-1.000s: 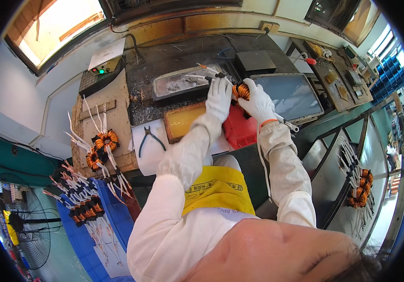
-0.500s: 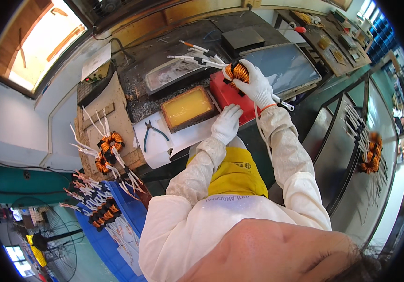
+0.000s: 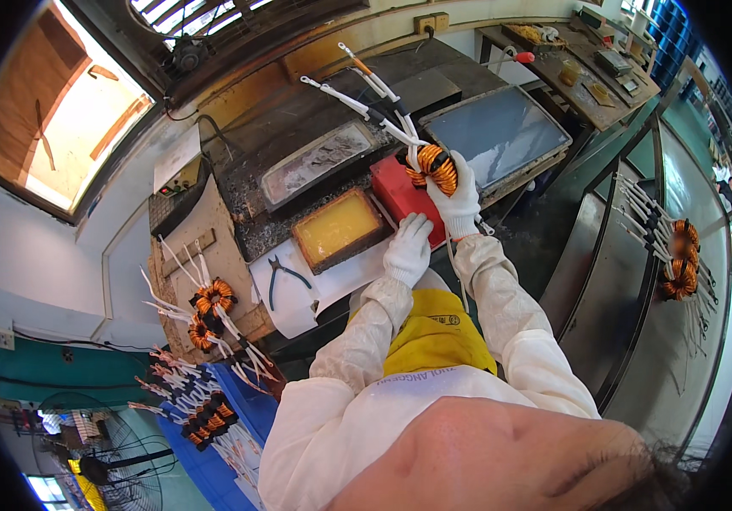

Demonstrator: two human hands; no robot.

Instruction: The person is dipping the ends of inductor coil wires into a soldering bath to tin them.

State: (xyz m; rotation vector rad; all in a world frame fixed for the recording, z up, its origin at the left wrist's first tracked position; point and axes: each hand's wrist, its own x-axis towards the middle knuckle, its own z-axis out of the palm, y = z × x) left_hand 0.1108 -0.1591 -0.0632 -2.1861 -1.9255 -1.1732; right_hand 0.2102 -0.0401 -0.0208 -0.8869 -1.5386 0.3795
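Note:
My right hand [image 3: 458, 203], in a white knit glove, grips a ring-shaped coil [image 3: 435, 169] of orange-copper wire from its right side. White leads [image 3: 368, 102] with black sleeves and metal lugs extend from the coil up and to the left; another lug shows below the hand. The coil is held over a red box [image 3: 402, 192], and whether they touch I cannot tell. My left hand [image 3: 408, 249], gloved too, lies with fingers stretched out at the box's near left edge, holding nothing. Beside it stands a rectangular pot [image 3: 351, 253] of yellow liquid.
Cutting pliers [image 3: 275, 265] lie on white paper [image 3: 294, 315]. A shallow tray [image 3: 323, 187] and a grey-blue tray [image 3: 526, 172] sit farther back. Wired coils [image 3: 214, 296] rest at the bench's left end, others [image 3: 213, 419] in a blue bin, more [image 3: 681, 279] on the right-hand metal surface.
My right hand has turned the coil and brought it nearer to me, so its leads point more upward. My left hand stays by the red box. The whole view has shifted slightly.

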